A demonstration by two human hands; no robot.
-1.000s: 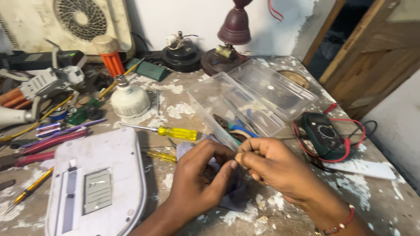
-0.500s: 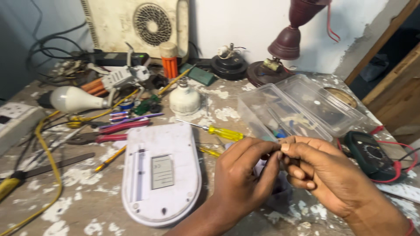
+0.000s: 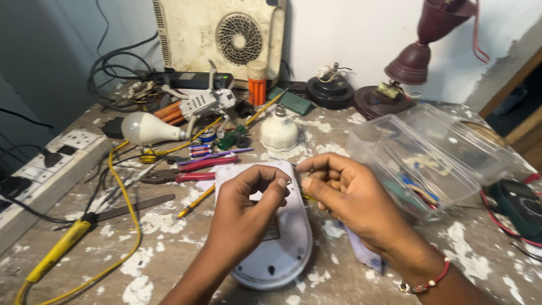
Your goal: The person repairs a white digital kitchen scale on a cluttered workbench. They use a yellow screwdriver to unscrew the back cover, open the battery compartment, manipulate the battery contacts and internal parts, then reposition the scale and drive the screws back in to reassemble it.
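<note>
**Two hands pinching a tiny part over a cluttered repair worktop**

Paint-splashed and crowded with tools, the worktop is carrying the scene as a person is working just above a white oval plastic casing lying flat near its front edge. The left hand is curling closed, thumb and forefinger pinching together on something too small to identify, while the right hand, a beaded bracelet circling its wrist, is closing its fingertips toward the same spot; the two hands are nearly touching. Whatever is being held is looking light and thin, possibly a wire or small metal piece, so it is likely needing a fine fingertip pinch, not a full grasp, and could slip or bend easily. The casing below is appearing rigid, smooth and light, best taken by its rounded edges. To the right a clear plastic box is standing open beside a dark multimeter. To the left, red-handled pliers, a yellow-handled soldering iron, a white bulb and a bulb base are lying about, with a pale fan-fronted appliance leaning against the wall
</note>
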